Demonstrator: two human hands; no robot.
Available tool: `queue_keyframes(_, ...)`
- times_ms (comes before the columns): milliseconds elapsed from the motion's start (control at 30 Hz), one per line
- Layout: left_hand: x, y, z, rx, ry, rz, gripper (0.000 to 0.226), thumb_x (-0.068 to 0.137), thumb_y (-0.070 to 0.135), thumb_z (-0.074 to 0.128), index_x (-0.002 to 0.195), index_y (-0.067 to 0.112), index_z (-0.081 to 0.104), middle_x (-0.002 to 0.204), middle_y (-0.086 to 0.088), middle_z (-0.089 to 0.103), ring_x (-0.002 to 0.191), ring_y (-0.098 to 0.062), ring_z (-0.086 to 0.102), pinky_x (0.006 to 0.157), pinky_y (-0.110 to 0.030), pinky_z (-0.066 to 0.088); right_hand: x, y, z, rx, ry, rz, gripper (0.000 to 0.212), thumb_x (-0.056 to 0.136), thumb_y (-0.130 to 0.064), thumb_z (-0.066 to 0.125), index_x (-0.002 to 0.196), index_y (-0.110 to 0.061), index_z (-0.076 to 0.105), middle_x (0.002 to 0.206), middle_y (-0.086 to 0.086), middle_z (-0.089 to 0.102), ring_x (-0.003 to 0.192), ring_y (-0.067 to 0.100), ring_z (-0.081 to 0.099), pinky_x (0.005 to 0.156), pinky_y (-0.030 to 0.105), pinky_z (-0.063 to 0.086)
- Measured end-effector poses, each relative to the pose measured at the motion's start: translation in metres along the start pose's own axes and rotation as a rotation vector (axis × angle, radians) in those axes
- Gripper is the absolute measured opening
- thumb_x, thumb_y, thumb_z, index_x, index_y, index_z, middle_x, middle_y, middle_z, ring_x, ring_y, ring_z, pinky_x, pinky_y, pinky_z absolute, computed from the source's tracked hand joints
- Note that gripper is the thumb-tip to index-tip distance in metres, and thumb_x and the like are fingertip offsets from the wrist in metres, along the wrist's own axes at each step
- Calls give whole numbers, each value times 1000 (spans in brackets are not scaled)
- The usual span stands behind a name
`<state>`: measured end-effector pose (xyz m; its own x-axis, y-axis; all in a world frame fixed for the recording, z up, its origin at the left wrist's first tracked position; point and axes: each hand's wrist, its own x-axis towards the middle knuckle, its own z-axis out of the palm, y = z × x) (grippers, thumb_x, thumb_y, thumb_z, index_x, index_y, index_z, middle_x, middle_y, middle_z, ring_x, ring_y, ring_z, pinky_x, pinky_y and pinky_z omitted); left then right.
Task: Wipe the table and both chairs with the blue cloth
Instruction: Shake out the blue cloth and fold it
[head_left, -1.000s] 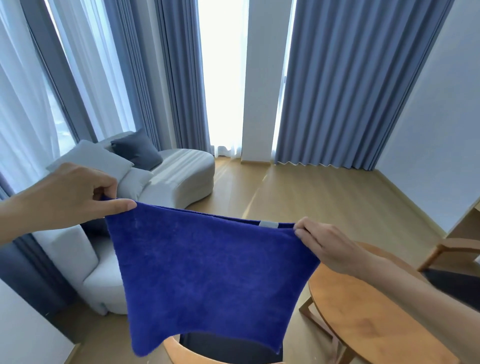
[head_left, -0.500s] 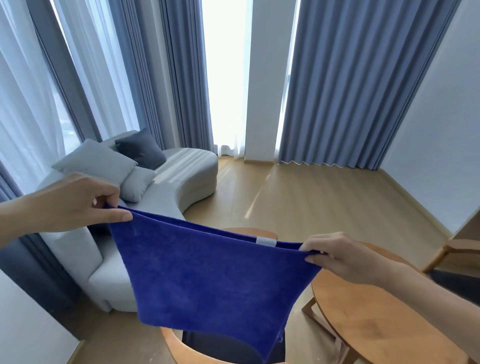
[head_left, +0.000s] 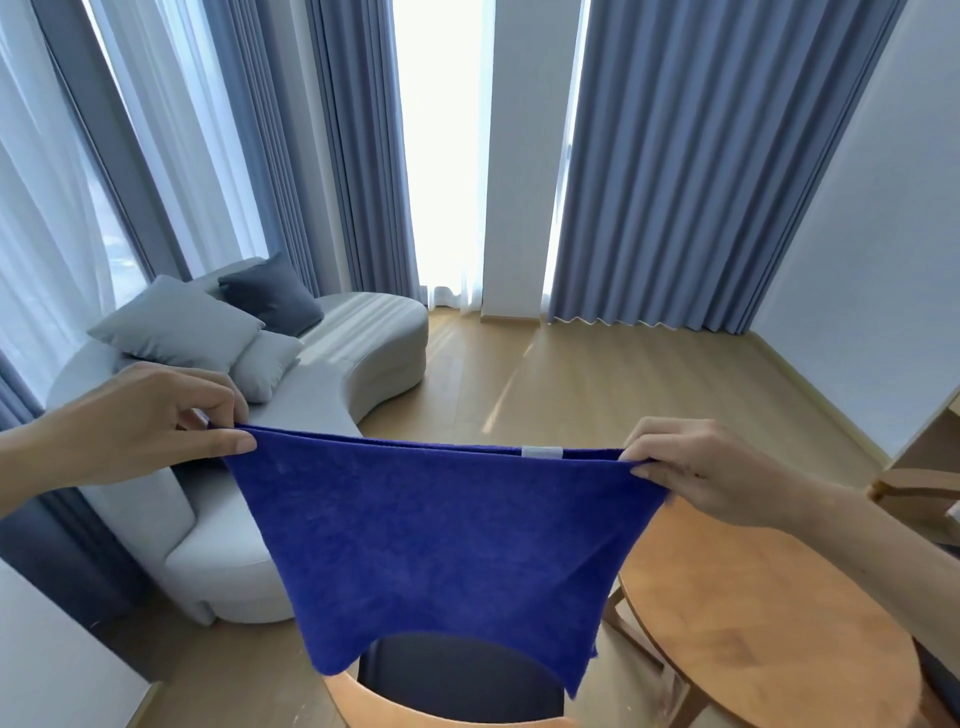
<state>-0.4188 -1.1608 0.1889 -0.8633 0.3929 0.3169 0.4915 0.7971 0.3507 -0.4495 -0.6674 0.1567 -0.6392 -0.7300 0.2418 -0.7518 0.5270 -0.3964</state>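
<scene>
Blue cloth (head_left: 441, 540) taut between both pinching hands (head_left: 140, 421) (head_left: 711, 473)

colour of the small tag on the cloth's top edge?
White tag on the blue cloth, head view.

Chair (head_left: 447, 691) and table (head_left: 769, 639) crowd below; floor (head_left: 597, 384) open.

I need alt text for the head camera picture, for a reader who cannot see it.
Two hands hold a blue cloth stretched in the air, the left hand and right hand each pinching an upper corner. Below it are a wooden chair and a round wooden table; behind, a grey sofa and blue curtains.
</scene>
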Motion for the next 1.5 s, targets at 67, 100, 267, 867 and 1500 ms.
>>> queue_keyframes(67, -1, -1, 1, -30, 12, -27, 58, 63, 86, 54, 66, 29, 64, 80, 13, 68, 63, -11, 65, 65, -28, 54, -2, 2, -6, 84, 8, 51, 22, 93, -14, 51, 100, -16, 72, 91, -9, 66, 84, 11, 65, 68, 21, 53)
queue_keyframes(100, -1, -2, 0, -47, 16, -50, 60, 60, 86, 56, 68, 28, 66, 79, 12, 69, 62, -11, 65, 65, -29, 54, -3, 3, -9, 132, -5, 82, 22, 92, -12, 54, 100, -18, 73, 91, -9, 67, 85, 13, 66, 70, 22, 54)
queue_keyframes(267, 2, 4, 2, -55, -51, -120, 32, 67, 63, 74, 72, 33, 66, 77, 16, 70, 62, -7, 67, 67, -27, 52, 4, 9, -15, 209, -62, 220, 24, 91, -1, 59, 96, -21, 72, 89, -10, 69, 84, 13, 66, 72, 26, 55)
queue_keyframes(867, 31, 22, 66, -104, -253, -603, 19, 90, 10, 60, 71, 14, 63, 60, -1, 66, 57, -15, 66, 61, -26, 52, 36, 5, 21, 417, 173, 848, 14, 85, -9, 63, 74, -3, 70, 60, 9, 64, 48, 18, 55, 48, 25, 47)
queue_keyframes(1500, 28, 24, 82, -781, -468, -984, 22, 56, 11, 65, 71, 2, 53, 66, -15, 58, 55, -21, 59, 56, -34, 55, 31, 22, 41, 1029, 265, 1173, 11, 83, -5, 57, 73, -8, 53, 72, 8, 52, 60, 19, 49, 53, 27, 39)
